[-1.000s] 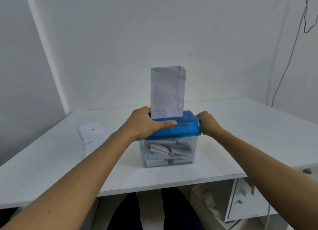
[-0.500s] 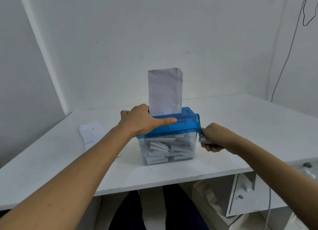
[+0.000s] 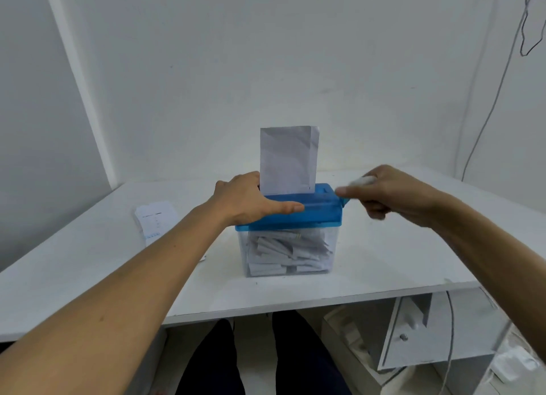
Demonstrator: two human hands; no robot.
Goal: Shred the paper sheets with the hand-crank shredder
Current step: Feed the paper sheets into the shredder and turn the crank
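The right hand's fingers (image 3: 373,210) are curled around the white crank handle (image 3: 362,181), blurred, apparently mid-turn. The left hand (image 3: 251,201) presses down on the shredder's blue lid (image 3: 322,214) with the thumb straight, likely to keep the box from shifting. A paper sheet (image 3: 289,159) stands upright in the slot above the clear bin (image 3: 288,252) of shreds. More sheets (image 3: 156,221) lie to the left on the tabletop (image 3: 413,261).

One shredder (image 3: 319,214), one upright sheet (image 3: 289,159), two hands (left hand (image 3: 251,201), right hand (image 3: 393,193)).
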